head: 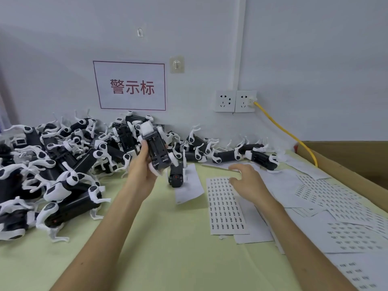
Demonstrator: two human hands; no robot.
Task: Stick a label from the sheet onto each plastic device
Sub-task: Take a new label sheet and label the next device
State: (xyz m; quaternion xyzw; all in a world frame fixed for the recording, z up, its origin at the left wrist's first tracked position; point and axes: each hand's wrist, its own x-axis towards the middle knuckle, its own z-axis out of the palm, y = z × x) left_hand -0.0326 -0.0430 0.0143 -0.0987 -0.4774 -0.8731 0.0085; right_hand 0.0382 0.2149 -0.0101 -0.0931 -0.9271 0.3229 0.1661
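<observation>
Trouble would be a creased label (223, 203) if the right hand (247, 182) (fingers loose, holding nothing) peels carelessly from the sheet (226, 219) on the worktop (168, 238), while the left hand (141, 166) keeps a firm grip on one device (156, 151) raised above it.

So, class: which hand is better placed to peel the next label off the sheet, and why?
The right hand: it looks empty and sits at the top of the label sheet, while the left hand grips a device.
</observation>
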